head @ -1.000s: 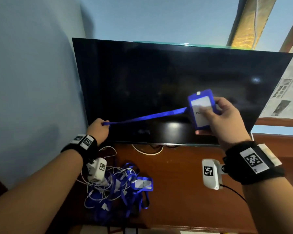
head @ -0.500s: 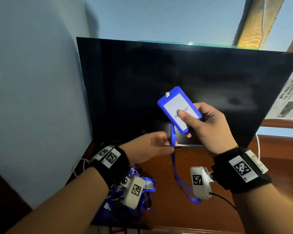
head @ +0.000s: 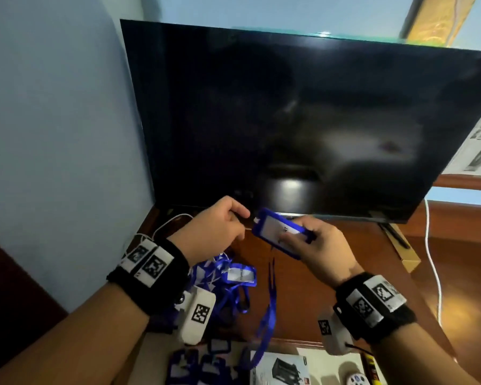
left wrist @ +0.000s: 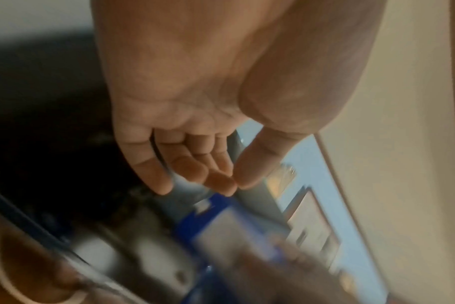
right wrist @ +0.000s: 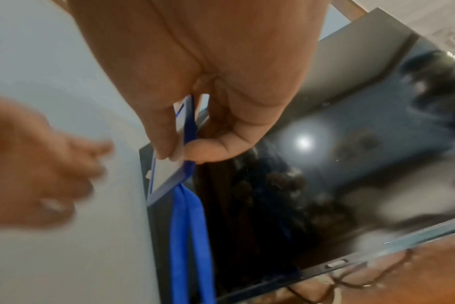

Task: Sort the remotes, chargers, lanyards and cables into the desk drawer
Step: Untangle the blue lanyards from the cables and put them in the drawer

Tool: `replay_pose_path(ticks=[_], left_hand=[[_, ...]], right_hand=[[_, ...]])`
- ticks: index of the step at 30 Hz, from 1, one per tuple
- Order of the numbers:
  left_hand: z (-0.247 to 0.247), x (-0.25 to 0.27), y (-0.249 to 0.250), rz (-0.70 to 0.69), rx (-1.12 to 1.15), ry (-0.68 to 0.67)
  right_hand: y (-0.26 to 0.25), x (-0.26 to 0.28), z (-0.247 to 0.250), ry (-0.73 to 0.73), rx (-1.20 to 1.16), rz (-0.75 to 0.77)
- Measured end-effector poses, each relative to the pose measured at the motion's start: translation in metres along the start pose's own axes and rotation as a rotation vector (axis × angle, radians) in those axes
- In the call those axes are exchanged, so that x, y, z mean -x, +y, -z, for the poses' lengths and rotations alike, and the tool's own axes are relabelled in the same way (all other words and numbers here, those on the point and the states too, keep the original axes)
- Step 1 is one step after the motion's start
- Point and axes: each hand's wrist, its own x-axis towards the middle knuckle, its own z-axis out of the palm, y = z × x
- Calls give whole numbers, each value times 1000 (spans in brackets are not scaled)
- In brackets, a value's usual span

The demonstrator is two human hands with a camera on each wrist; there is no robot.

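above the wooden desk (head: 345, 273), in front of the dark tv screen (head: 303, 120), both hands sit lower and closer together than half a second ago. the right hand (head: 321, 250) pinches the blue badge holder (head: 272, 232), now tipped flatter, its blue lanyard strap (head: 270, 315) dangling toward the open drawer. the left hand (head: 214, 229) has risen to the holder's clip end; the left wrist view shows its fingers (left wrist: 192, 166) loosely curved, holding nothing, thumb near the fingertips. the right wrist view shows the thumb on the card face and the strap (right wrist: 187, 236) hanging doubled. a tangle of blue lanyards (head: 228, 276) and a white cable (head: 167, 223) lie on the desk's left
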Motion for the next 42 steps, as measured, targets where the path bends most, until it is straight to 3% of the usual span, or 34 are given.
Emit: replay_pose_path(ticks=[2,4,7,9,14,16,18,20,22,25,28,30,32,34,36,38,40,42], left_hand=[[-10,-7,-31,175,-166,-60],[-23,-8,-55,221,-220,-179],[-38,-7,-66,-14,-212,-127],[-46,-9,-61,-135,-30,-64],[-69,13,-36,-75,216,-311],[-75,34,-34,-96,181,-313],[-71,48,-39,-131,150,-250],[-55,56,-33,-175,107,-126],[-34,60,-17,-289,30,-31],[-3,51,10,-395,-114,102],[20,18,9,-399,-304,217],[28,-8,-13,-286,-403,216],[24,-23,-47,-169,-422,106],[7,-18,-78,-108,-411,-50],[-17,4,-99,-42,-363,-110],[-35,29,-103,-56,-313,-116],[-44,46,-95,-139,-293,-125],[-40,51,-76,-212,-262,-102]], right_hand=[[-23,5,4,0,-127,53],[-49,7,12,-32,-241,89],[-77,5,26,-50,-370,129],[-85,-1,31,-4,-424,146],[-74,-22,45,253,-504,118],[-53,-29,49,387,-402,68],[-23,-32,48,417,-216,16],[7,-26,39,302,-40,-47],[25,-11,22,93,94,-103],[20,22,-11,-231,185,-6],[-17,52,-28,-572,16,62],[-43,61,-28,-662,-276,69],[-59,60,-23,-470,-523,98],[-59,50,-19,-122,-664,63],[-45,37,-17,178,-672,-52],[-18,29,-21,359,-513,-144],[9,32,-31,324,-296,-191],[22,45,-48,124,-70,-183]])
